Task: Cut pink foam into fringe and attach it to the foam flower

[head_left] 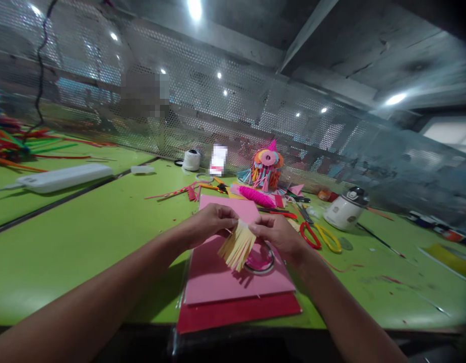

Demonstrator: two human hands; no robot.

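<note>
My left hand (212, 222) and my right hand (276, 233) both pinch the top edge of a yellow fringed paper strip (238, 247). Its cut tassels hang down over a pink paper sheet (217, 272). The pink sheet lies on a red sheet (236, 311) at the near edge of the green table (85, 242). A clear tape ring (260, 260) rests on the pink sheet just below my right hand.
Red and yellow scissors (319, 235) lie right of my right hand, beside a white glue pot (346, 207). A colourful tasselled paper ornament (266, 169) stands behind, with a pink fringe roll (255, 196). A white power strip (64, 177) and coloured strips (13, 143) lie far left.
</note>
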